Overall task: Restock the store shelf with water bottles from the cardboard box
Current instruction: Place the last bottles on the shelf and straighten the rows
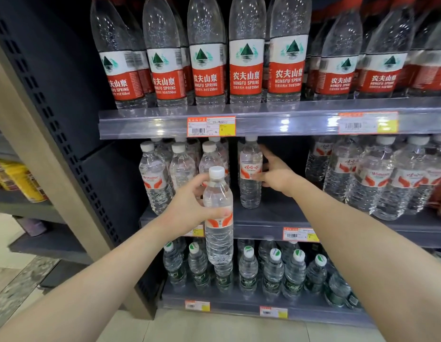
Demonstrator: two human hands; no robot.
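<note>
Both forearms are reaching up from the bottom of the view toward the middle shelf. Closest of the two, the left hand is wrapping around a white-capped water bottle, thumb across the orange-and-white label and fingers curled behind, and is holding it upright in the air just in front of the shelf edge. Further in, the right hand is resting against the side of a standing bottle already on that shelf, fingers spread and only loosely curved rather than clamped round it; I judge it is nudging or steadying, not gripping. The cardboard box is not showing anywhere in this view.

Several things could be going wrong from here. A dark gap is lying open to the right of the standing bottle, with a packed row of bottles to its left, so a sideways push from the right hand could be tipping that bottle into the gap. The bottle in the left hand is heading into a low opening under the upper shelf's price rail; lifted too high, its cap could be knocking the rail, and brought in too far left it could be bumping the front bottles and toppling them like skittles. Smooth plastic gripped mid-body could also be slipping if the hold is loosening.
</note>
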